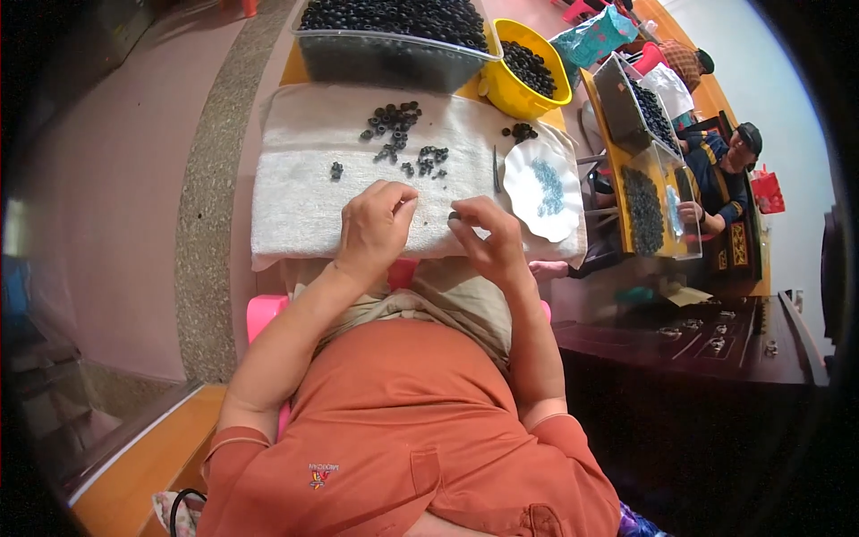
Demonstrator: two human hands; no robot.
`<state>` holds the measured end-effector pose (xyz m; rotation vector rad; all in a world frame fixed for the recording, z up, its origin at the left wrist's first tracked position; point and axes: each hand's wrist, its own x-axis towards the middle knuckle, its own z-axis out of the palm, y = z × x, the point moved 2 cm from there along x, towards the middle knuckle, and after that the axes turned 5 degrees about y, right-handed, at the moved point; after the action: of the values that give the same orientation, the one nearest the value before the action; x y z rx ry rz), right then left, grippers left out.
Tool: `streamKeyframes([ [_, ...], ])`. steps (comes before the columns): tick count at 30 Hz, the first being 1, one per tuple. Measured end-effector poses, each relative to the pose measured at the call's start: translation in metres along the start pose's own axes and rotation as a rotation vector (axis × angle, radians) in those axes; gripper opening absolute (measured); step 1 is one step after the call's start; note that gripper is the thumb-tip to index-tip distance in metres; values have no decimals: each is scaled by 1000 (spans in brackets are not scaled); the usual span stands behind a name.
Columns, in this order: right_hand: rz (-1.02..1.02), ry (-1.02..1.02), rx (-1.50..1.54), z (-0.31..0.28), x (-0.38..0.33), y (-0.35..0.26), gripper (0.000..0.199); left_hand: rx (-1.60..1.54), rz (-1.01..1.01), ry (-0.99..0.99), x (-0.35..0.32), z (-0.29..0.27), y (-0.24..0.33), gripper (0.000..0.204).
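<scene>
Rust-red shirt (394,430) nearest, 6 o'clock. Left hand (371,228) pinched, contents unclear; right hand (495,240) grips small black ring (454,215) over white cloth (300,215). From the hands: loose black rings (390,115), 11 o'clock; heaped tub (380,61), nearly 12, so much seemingly left; finished pieces can't be told apart.

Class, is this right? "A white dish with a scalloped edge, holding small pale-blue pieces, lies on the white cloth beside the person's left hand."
Not quite. The head view shows the white, scalloped-edged dish beside the person's right hand, not the left hand. The rest stands: it holds small pale-blue pieces and lies on the white cloth.
</scene>
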<state>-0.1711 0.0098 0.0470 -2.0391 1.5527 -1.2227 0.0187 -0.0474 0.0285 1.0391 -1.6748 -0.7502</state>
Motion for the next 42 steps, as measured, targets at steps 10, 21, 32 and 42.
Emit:
streamKeyframes([
  [10,16,35,101,3,2,0,28,-109,-42,131,12,11,-16,16],
  [21,67,-43,219,14,-6,-4,17,-868,-593,-403,-15,12,-3,15],
  [32,51,-117,176,7,-9,-12,19,-920,-692,-575,-15,8,-6,18],
  [42,171,-104,295,12,-12,-7,17,-1026,-827,-518,-16,10,-6,14],
])
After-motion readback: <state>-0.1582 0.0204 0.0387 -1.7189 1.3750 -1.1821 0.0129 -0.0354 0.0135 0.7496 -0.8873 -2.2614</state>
